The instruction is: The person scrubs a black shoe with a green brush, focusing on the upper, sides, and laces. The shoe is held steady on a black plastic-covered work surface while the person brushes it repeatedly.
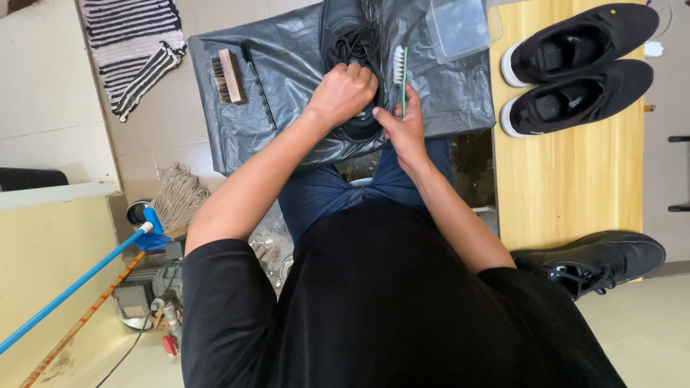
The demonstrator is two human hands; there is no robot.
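Note:
A black lace-up shoe (350, 39) lies on a grey plastic sheet (287, 72) spread over a table. My left hand (343, 92) is closed over the shoe near its opening, gripping it. My right hand (404, 123) holds a green toothbrush (399, 72) with white bristles upright beside the shoe's right side, thumb touching the shoe's rear.
A wooden bristle brush (227, 75) and a thin dark brush (259, 85) lie on the sheet's left. A clear plastic tub (460, 25) sits at the top. Two black sneakers (575, 68) rest on a wooden board (568, 179); another black shoe (596, 259) is lower right. A mop (176, 194) stands at left.

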